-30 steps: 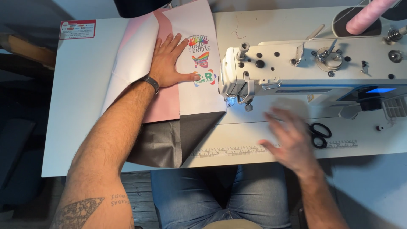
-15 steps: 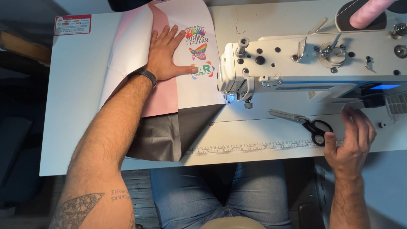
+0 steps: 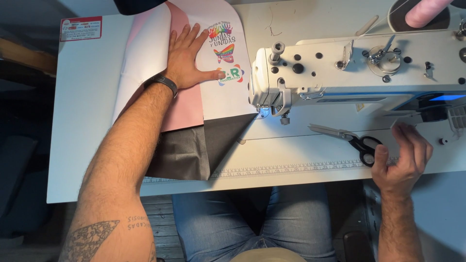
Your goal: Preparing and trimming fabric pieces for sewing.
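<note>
Head view only. Left hand (image 3: 187,58) flat, fingers spread, palm down on the fabric stack (image 3: 194,97) at the left of the counter (image 3: 82,121); thumb tip touches the colourful print on the white panel (image 3: 228,92). Pink layer (image 3: 187,109) sits under the palm, dark grey piece (image 3: 187,153) sticks out below, its lower edge near the counter's front. Top of the stack is cut off by the frame and partly covered by a dark object there. Right hand (image 3: 403,155) at the counter's right front edge, fingers loosely curled, holding nothing that I can see; palm side hidden, so contact with the counter is unclear. Black-handled scissors (image 3: 352,140) lie just left of it, thumb close to the handle loops, can't tell if touching. White sewing machine (image 3: 359,68) spans the right half, right end cut off. Needle area at the head is small and glare-lit, hard to read. Pink thread cone (image 3: 427,12) top right, cropped.
</note>
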